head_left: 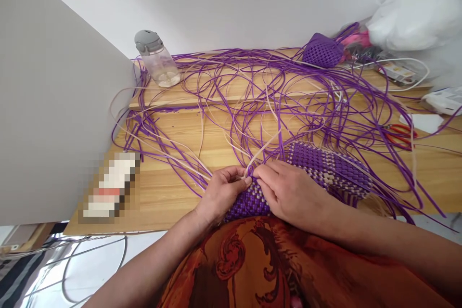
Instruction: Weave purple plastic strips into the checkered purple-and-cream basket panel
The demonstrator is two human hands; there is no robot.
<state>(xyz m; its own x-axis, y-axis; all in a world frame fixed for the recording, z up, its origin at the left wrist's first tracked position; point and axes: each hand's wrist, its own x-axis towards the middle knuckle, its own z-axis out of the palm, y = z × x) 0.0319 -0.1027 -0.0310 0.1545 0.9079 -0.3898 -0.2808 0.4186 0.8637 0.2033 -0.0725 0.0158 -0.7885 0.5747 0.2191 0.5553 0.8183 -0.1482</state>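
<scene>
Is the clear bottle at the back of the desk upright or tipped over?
Upright: the clear bottle stands on its base on the wooden desk, with its grey cap on top.

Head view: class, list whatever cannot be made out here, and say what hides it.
All in the head view:
Blurred: the object at the left of the table, pixelated beyond naming.
Hidden: the near end of the woven panel, under the left hand and right hand; which strip each grips cannot be told.
Cut off: the white bag, by the top-right edge.
Hidden: the scissors, bar the red handles, under purple strips.
</scene>
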